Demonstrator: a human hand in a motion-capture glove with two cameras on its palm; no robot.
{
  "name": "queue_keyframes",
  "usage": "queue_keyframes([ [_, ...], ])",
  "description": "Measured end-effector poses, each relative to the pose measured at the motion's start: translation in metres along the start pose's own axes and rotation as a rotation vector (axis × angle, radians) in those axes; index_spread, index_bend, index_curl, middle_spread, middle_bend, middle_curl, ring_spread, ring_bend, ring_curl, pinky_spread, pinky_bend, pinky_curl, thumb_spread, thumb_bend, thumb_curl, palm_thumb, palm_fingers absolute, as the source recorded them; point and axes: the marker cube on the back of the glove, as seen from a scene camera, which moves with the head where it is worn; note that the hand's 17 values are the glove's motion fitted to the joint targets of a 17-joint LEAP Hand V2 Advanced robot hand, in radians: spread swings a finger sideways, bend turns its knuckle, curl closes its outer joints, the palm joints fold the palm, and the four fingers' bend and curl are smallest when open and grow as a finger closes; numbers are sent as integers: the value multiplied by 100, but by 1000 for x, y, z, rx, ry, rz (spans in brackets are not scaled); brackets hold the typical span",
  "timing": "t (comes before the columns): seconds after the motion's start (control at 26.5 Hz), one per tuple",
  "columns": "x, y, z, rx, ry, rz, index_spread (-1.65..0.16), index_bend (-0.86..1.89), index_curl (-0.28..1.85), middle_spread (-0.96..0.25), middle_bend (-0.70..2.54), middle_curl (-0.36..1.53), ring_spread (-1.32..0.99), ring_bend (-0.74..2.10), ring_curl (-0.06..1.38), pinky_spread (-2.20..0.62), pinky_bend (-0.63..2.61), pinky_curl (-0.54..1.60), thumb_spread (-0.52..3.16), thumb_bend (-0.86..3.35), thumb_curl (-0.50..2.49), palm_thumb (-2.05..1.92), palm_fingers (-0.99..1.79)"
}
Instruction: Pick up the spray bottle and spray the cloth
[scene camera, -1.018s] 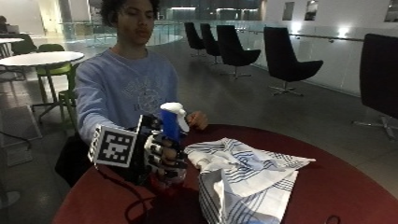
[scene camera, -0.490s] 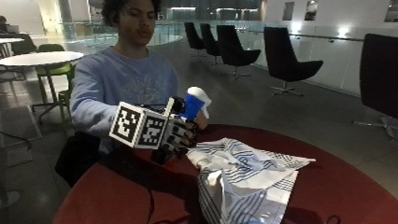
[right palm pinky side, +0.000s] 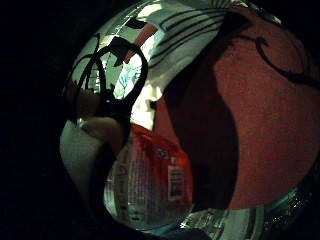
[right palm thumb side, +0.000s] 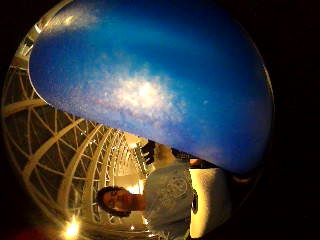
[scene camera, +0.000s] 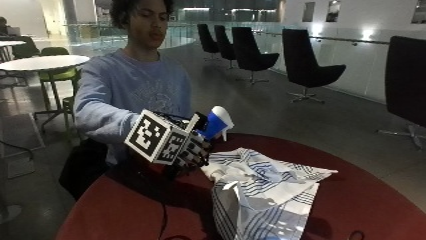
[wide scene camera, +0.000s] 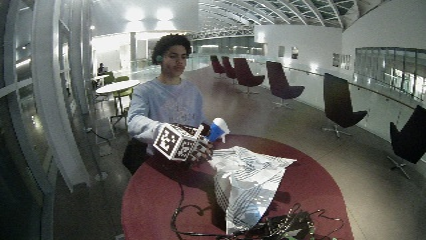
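Note:
My gloved right hand (scene camera: 190, 150) grips the spray bottle, holding it off the red table at the left edge of the cloth. The bottle's blue and white spray head (scene camera: 216, 122) sticks up above the glove, its nozzle turned toward the cloth. The white cloth with blue stripes (scene camera: 266, 185) lies crumpled on the table and hangs over its near edge. In the little finger side palm view, the bottle's clear body with a red label (right palm pinky side: 150, 185) is close to the palm, with the cloth (right palm pinky side: 165, 30) beyond it. The blue spray head (right palm thumb side: 150, 90) fills the thumb side palm view.
The round red table (scene camera: 373, 200) has bare surface to the right of the cloth and to its left (scene camera: 120, 215). A tangle of cables (wide scene camera: 279, 230) lies at the near edge. Black chairs (scene camera: 306, 65) stand well behind.
The hand has carried the spray bottle to the right, up to the cloth's edge. The cloth has not moved.

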Motion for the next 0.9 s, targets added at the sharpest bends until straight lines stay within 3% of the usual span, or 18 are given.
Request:
queue_keyframes([
  [0.9, 2, 13, 10, -112, 53, 81, -19, 14, 38, -7, 38, 49, -5, 55, 40, 10, 28, 38, 80, -3, 58, 89, 116],
])
